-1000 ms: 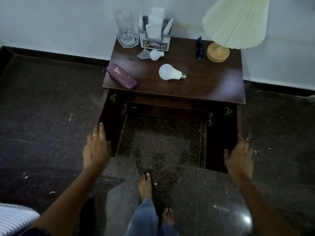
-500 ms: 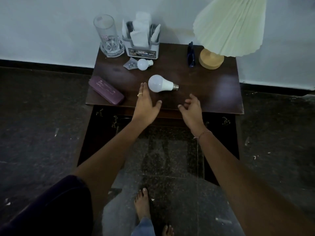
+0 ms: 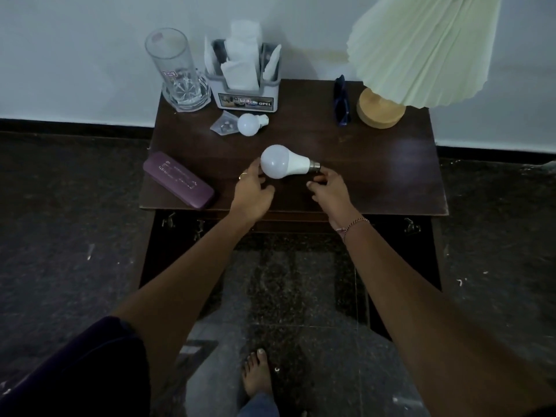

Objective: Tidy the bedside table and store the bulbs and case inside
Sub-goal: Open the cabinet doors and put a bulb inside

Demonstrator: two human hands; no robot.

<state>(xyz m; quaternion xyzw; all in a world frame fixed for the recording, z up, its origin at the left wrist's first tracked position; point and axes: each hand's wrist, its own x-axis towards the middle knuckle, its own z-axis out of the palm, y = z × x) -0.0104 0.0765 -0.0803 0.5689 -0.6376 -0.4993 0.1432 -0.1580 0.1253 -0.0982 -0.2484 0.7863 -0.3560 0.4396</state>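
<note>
A: What fills the frame, biggest thing first?

B: The dark wooden counter (image 3: 376,176) across the middle, its cupboard doors hanging open below toward the floor. On it, at upper right, stands a lamp (image 3: 421,52) with a pleated shade; at upper left a glass mug (image 3: 177,73) and a tissue holder (image 3: 245,82).

A: And the things to be stored?

B: All three lie on top, none inside yet. The purple case (image 3: 179,180) sits at the left front edge. The large bulb (image 3: 284,161) lies on its side at the centre, cap pointing right. The small bulb (image 3: 249,124) rests just in front of the tissue holder, beside a clear wrapper.

A: The hands?

B: The left hand (image 3: 251,191) has its fingers spread loosely, touching the large bulb's dome. The right hand (image 3: 329,188) has its fingers pinched narrow right at the metal cap; whether they grip it cannot be told.

A: So how far along?

B: Barely begun, it seems: doors open, the first bulb about to be lifted, everything else left.
</note>
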